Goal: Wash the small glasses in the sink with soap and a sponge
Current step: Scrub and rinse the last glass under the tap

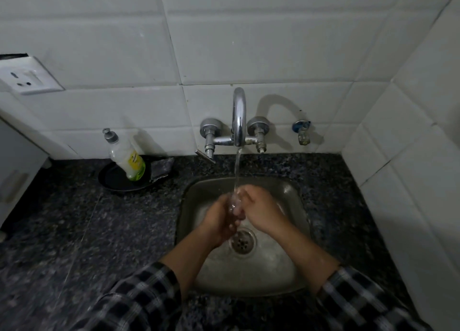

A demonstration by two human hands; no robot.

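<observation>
Both the left hand (220,218) and right hand (262,212) curl around one small glass (234,203) under the tap (239,111) stream over the sink (295,199); rinsing seems underway, next needing a firm, slip-free set-down.

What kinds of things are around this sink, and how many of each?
Small glass, held by left hand and right hand: 1
Soap bottle: 1
Black dish: 1
Grey scrubber: 1
Spout: 1
Tap knobs: 2
Side tap: 1
Wall socket: 1
Total: 9
</observation>
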